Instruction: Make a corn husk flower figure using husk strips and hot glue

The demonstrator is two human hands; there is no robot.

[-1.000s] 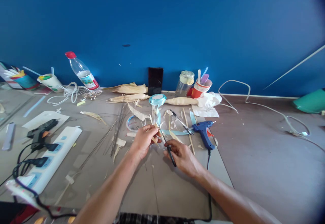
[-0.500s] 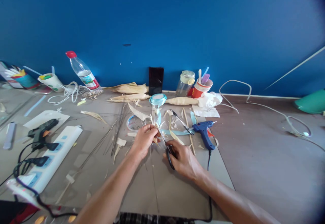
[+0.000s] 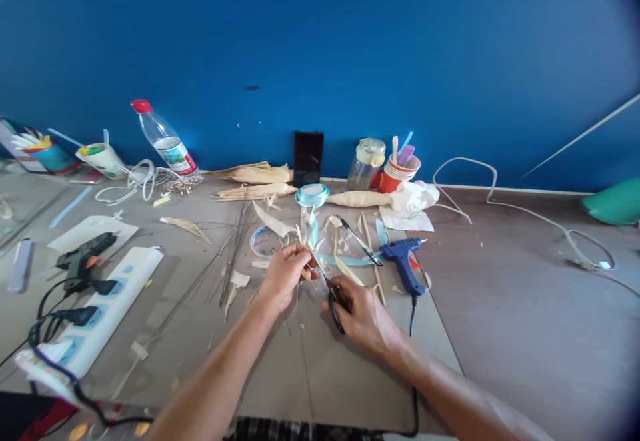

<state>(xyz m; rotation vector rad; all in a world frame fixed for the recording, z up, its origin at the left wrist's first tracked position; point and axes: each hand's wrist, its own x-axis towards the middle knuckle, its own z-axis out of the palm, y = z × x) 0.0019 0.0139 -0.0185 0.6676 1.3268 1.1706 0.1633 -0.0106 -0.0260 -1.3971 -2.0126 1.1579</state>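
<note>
My left hand (image 3: 281,277) pinches a small pale piece of dried husk (image 3: 305,271) above the table, fingers closed around it. My right hand (image 3: 361,313) grips black-handled scissors (image 3: 330,291), whose blades point up-left and meet the husk piece at my left fingertips. Husk scraps (image 3: 345,244) and a light blue ribbon strip (image 3: 345,260) lie just beyond both hands. A roll of light blue ribbon (image 3: 311,195) stands behind them.
A blue glue gun (image 3: 403,264) lies right of my hands, a black glue gun (image 3: 83,255) and white power strip (image 3: 97,314) at the left. Thin wires (image 3: 233,247), a tilted bottle (image 3: 165,139), a jar (image 3: 367,161), a red cup (image 3: 399,173), a phone (image 3: 307,158) and husks (image 3: 255,175) line the blue wall.
My right hand has shifted its grip on the scissors, fingers now in the handles, and the blades moved closer to the husk piece. The left hand stays nearly still.
</note>
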